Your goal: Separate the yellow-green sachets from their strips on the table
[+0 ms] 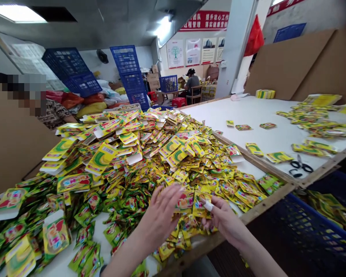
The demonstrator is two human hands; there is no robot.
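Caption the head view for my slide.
Two hands at a heap of yellow packets, green packets and boxes.

We logged green sachets near left, yellow sachets near right, yellow cartons bearing green curves, white tabletop right; far: blue latticed crates, red banner with white characters.

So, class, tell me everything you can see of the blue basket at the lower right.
The blue basket looks like plastic, its near wall pierced by many small openings. It sits lower than the white table, beside the wooden edge, and the picture's right side cuts it off. Yellow packets lie inside, some showing through the openings. What it stands on is too dark to tell.
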